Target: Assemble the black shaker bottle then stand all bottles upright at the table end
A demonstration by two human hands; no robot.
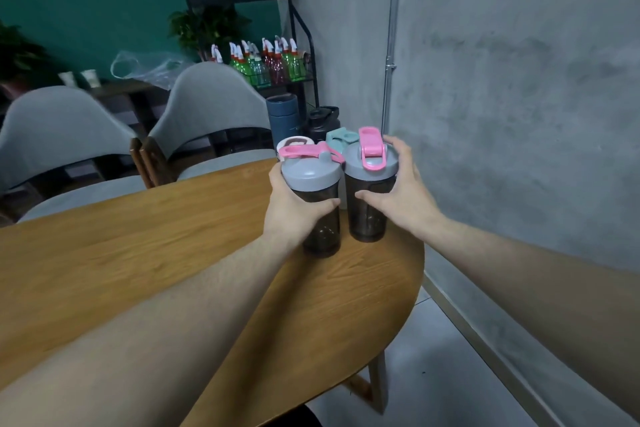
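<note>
Head view, operator A: State the positions of the 2 hands.
Operator B: Left hand (292,210) grips the left smoky black plastic shaker bottle (317,199); right hand (398,196) grips the right smoky black plastic shaker bottle (370,191). Both stand upright, lidded, at the rounded end of the wooden table (138,253).
A: Contents?
B: Cannot tell.

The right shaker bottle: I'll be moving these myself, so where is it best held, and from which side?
Grip the right shaker bottle around its dark body just under the grey lid, coming from the right side as the right hand does. It stands upright, and the left bottle crowds its other side.
</note>
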